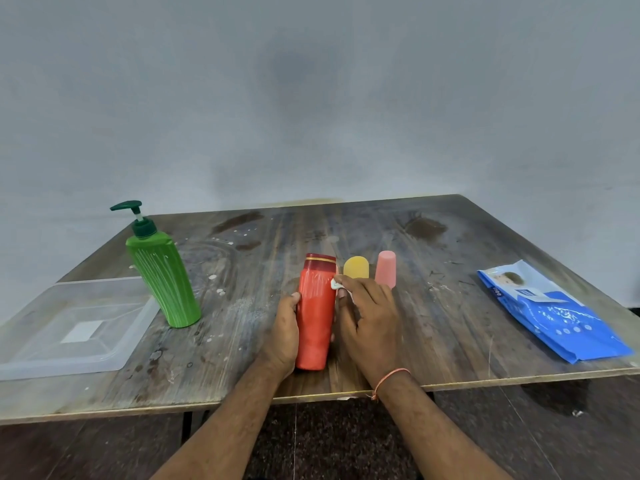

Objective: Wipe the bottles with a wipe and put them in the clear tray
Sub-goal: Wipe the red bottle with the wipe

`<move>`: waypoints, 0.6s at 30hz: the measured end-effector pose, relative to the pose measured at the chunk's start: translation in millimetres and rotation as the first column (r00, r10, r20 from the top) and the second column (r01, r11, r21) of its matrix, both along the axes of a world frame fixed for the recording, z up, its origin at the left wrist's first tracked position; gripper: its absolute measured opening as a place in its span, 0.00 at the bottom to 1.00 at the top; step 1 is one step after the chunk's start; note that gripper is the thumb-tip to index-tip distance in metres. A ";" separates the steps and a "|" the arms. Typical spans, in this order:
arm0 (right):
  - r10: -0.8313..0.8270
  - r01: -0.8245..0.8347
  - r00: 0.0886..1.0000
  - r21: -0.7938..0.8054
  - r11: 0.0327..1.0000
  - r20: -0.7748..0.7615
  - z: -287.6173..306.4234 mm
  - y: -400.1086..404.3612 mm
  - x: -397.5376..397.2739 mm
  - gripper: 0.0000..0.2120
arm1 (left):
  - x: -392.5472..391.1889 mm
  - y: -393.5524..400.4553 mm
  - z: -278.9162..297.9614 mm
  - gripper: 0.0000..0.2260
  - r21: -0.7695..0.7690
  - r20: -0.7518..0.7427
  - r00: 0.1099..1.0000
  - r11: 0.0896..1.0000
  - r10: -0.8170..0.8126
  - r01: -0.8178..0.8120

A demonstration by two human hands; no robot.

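A red bottle (315, 317) with a dark red cap stands upright near the table's front edge. My left hand (284, 332) grips its left side. My right hand (369, 320) pinches a small white wipe (336, 284) and presses it against the bottle's upper right side. Behind the hands stand a small yellow bottle (356, 266) and a small pink bottle (386, 268). A green pump bottle (162, 277) stands at the left, next to the clear tray (41, 355), which holds no bottle.
A blue pack of wipes (550, 311) lies at the right of the stained wooden table (433, 244). A grey wall rises right behind the table. Dark floor shows below the table's front edge.
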State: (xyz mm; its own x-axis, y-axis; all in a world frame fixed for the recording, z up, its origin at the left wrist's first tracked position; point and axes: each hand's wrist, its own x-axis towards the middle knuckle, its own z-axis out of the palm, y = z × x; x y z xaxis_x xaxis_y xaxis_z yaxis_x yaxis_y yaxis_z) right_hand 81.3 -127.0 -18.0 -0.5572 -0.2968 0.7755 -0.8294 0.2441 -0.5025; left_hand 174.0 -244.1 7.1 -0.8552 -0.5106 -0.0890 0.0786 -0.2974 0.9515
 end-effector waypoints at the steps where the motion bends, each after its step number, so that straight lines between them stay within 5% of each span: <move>1: 0.013 -0.013 1.000 0.003 1.000 -0.016 0.8 0.8 0.8 0.15 | 0.1 -0.2 0.0 0.29 -0.001 -0.007 1.000 1.000 -0.001 0.001; 18: 0.023 -0.024 0.999 -0.026 0.999 -0.038 2.5 -0.1 0.4 0.13 | 3.1 3.0 4.5 0.27 -0.018 0.010 1.000 1.000 0.014 -0.014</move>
